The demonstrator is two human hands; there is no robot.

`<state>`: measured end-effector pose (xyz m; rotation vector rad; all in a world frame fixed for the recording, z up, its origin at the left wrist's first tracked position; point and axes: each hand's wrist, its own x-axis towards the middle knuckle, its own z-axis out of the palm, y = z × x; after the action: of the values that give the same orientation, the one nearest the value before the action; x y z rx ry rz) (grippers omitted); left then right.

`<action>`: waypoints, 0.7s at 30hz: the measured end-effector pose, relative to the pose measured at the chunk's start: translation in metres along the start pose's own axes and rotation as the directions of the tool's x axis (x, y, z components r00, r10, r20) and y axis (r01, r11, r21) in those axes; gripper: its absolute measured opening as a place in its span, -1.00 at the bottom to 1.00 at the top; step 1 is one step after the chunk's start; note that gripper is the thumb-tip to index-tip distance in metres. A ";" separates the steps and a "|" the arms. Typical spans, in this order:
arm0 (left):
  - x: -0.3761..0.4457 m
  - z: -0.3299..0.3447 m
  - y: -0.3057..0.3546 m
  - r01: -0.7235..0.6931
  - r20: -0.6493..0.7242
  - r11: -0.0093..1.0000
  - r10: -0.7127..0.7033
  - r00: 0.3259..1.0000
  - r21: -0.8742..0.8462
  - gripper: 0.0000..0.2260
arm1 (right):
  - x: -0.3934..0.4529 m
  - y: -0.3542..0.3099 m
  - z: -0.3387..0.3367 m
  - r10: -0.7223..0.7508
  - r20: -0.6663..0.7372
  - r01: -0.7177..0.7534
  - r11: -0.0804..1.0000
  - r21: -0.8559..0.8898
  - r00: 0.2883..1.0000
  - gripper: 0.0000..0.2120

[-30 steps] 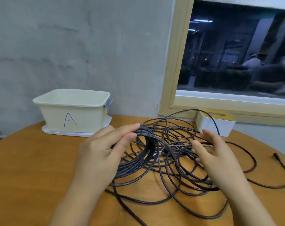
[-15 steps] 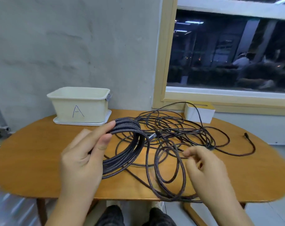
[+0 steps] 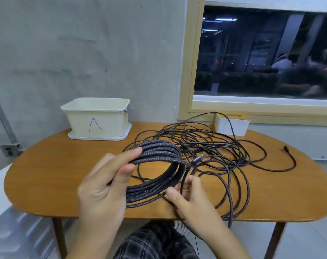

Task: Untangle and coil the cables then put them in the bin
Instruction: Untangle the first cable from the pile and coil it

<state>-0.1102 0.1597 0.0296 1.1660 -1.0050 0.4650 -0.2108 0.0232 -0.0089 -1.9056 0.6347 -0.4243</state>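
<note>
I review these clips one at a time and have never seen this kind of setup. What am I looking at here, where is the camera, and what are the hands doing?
There is no machine: a person wears one wide-angle camera on the head, looking forward and down at two bare hands. The left hand holds a neat coil of braided cable above a wooden table. The right hand pinches a loose strand beside that coil. A tangled pile of cable lies on the table behind. A cream bin marked A stands at the back left, and a small white box stands by the window.
</note>
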 end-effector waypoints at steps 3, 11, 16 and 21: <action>-0.001 0.006 0.001 0.023 0.012 0.999 -0.023 1.000 -0.048 -0.79 | 0.005 -0.003 0.000 -0.056 0.013 0.056 0.997 0.046 0.998 -0.73; 0.004 0.010 -0.024 0.211 -0.057 0.954 -0.227 0.972 -0.212 -0.74 | 0.027 -0.012 0.002 -0.168 -0.081 0.185 0.931 0.315 0.982 -0.83; -0.005 0.008 -0.043 0.364 -0.074 0.872 -0.407 0.910 -0.327 -0.63 | 0.025 -0.004 0.007 -0.231 -0.080 0.244 0.927 0.285 0.970 -0.93; -0.017 0.004 -0.056 0.496 -0.045 0.808 -0.535 0.843 -0.318 -0.54 | 0.018 0.004 0.011 -0.244 -0.054 0.250 0.931 0.265 0.968 -0.93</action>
<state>-0.0782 0.1390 -0.0147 1.0658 -0.5743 -0.0493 -0.1912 0.0192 -0.0164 -1.7245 0.3286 -0.6577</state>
